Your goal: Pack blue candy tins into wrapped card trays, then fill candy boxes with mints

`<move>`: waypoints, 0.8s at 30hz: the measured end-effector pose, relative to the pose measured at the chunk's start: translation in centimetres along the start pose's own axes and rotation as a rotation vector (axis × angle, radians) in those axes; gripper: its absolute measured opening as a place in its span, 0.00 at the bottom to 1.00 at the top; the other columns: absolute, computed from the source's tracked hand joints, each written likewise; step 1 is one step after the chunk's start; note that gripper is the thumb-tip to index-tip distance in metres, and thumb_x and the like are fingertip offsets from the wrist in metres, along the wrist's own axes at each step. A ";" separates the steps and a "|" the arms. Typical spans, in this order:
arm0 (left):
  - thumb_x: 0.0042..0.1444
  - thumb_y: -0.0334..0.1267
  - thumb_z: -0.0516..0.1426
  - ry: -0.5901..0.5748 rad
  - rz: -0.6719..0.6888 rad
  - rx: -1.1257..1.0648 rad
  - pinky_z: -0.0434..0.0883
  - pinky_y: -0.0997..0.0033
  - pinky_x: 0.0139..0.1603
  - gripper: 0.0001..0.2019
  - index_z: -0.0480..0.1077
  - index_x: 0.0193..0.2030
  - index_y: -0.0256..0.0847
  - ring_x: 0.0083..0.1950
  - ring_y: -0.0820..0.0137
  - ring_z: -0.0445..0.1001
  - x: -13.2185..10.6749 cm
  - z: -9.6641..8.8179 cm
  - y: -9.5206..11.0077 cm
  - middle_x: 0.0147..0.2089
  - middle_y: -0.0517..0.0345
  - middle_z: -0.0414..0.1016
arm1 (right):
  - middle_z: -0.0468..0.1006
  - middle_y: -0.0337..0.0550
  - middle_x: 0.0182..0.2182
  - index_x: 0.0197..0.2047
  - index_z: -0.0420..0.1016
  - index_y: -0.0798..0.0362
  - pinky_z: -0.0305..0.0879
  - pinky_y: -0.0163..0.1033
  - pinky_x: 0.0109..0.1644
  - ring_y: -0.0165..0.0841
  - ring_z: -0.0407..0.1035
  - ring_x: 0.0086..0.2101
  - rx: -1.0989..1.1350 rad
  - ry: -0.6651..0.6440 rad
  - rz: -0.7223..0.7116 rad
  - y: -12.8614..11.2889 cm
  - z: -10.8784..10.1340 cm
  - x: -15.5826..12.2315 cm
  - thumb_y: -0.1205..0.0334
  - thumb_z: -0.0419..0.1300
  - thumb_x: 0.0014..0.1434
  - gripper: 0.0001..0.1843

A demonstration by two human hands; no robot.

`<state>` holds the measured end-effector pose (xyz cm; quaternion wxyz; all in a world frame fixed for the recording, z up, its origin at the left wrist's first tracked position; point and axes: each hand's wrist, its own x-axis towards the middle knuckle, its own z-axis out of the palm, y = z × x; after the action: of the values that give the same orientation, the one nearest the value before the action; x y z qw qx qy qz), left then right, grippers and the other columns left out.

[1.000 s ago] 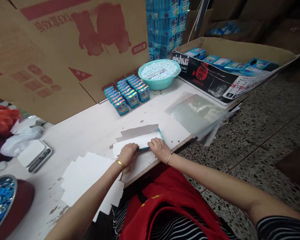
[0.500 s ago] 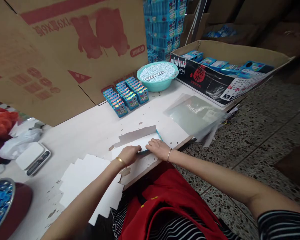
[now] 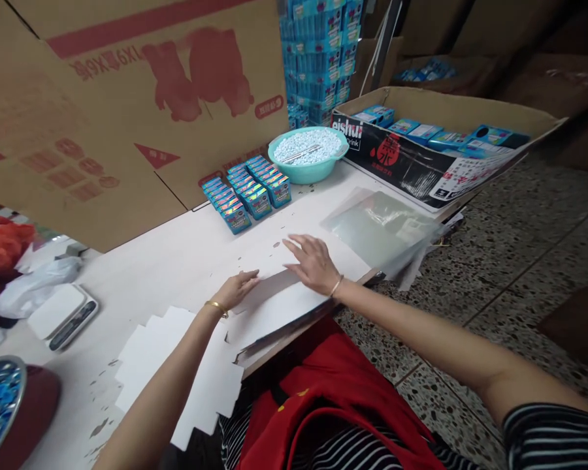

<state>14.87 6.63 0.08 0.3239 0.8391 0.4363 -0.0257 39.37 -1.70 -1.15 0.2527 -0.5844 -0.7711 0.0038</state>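
Note:
A white card sheet (image 3: 277, 314) with a raised, greyish far flap lies at the table's front edge, directly before me. My left hand (image 3: 236, 290) is at the flap's left end, fingers stretched to the right and open. Over the right end of the flap, my right hand (image 3: 315, 263) is open with its fingers spread. Whether either hand presses on the card is hard to tell. A fanned pile of white card blanks (image 3: 215, 382) lies to the left, partly under my left forearm.
Rows of small blue boxes (image 3: 259, 203) stand behind, beside a turquoise basin (image 3: 310, 173) of pale pellets. Clear plastic sheets (image 3: 387, 225) and an open carton (image 3: 406, 166) of blue boxes are at right. A white scale (image 3: 61, 313) and a red-sided bowl (image 3: 42, 398) sit at left.
Both hands have come off the card's near side and moved to its far flap. The right hand's fingers have spread. The card's near part now lies flatter, reaching the table's front edge.

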 end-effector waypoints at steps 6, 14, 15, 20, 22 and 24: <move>0.63 0.47 0.46 0.029 0.215 0.301 0.66 0.61 0.51 0.19 0.74 0.40 0.39 0.46 0.64 0.71 -0.7 1.9 1.1 0.47 0.48 0.73 | 0.75 0.50 0.47 0.53 0.71 0.52 0.49 0.48 0.55 0.42 0.63 0.50 0.058 -0.446 -0.113 0.5 -0.5 0.7 0.40 0.51 0.62 0.28; 0.57 0.55 0.52 0.004 0.202 -0.052 0.68 0.69 0.40 0.20 0.73 0.38 0.38 0.37 0.69 0.71 -3.6 2.6 1.5 0.37 0.53 0.75 | 0.80 0.46 0.38 0.48 0.72 0.50 0.57 0.37 0.34 0.39 0.73 0.37 0.117 -0.890 0.076 -4.7 -2.8 -6.1 0.48 0.59 0.58 0.19; 0.57 0.55 0.52 -0.037 0.182 -0.097 0.69 0.69 0.42 0.20 0.73 0.39 0.39 0.39 0.68 0.72 -3.9 2.3 1.7 0.39 0.53 0.76 | 0.80 0.45 0.38 0.47 0.73 0.48 0.57 0.36 0.34 0.37 0.73 0.37 0.115 -0.887 0.049 -4.6 -3.0 -5.8 0.54 0.57 0.61 0.13; 0.64 0.54 0.42 -0.199 0.099 -0.147 0.61 0.63 0.61 0.25 0.65 0.59 0.44 0.59 0.65 0.67 -3.6 0.0 2.1 0.58 0.54 0.71 | 0.76 0.45 0.44 0.48 0.72 0.48 0.56 0.36 0.36 0.36 0.69 0.43 -0.036 -0.676 -0.137 -1.3 -2.3 -1.1 0.65 0.50 0.64 0.13; 0.64 0.54 0.42 -0.221 0.082 -0.058 0.59 0.62 0.63 0.27 0.61 0.63 0.45 0.62 0.64 0.64 -3.0 -0.2 2.0 0.62 0.54 0.67 | 0.75 0.47 0.44 0.48 0.72 0.50 0.56 0.37 0.37 0.37 0.67 0.43 -0.144 -0.649 -0.207 -0.1 -1.3 0.5 0.68 0.50 0.63 0.14; 0.62 0.54 0.44 -0.208 0.112 0.023 0.60 0.62 0.62 0.27 0.60 0.63 0.42 0.62 0.63 0.64 -2.6 0.5 1.9 0.63 0.50 0.65 | 0.75 0.48 0.43 0.49 0.72 0.51 0.55 0.37 0.38 0.37 0.66 0.42 -0.206 -0.642 -0.267 0.5 -0.2 0.9 0.70 0.50 0.63 0.15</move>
<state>14.79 3.68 1.54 0.3588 0.8586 0.3523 -0.0996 39.69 -0.81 -0.78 -0.0643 -0.4699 -0.8770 0.0766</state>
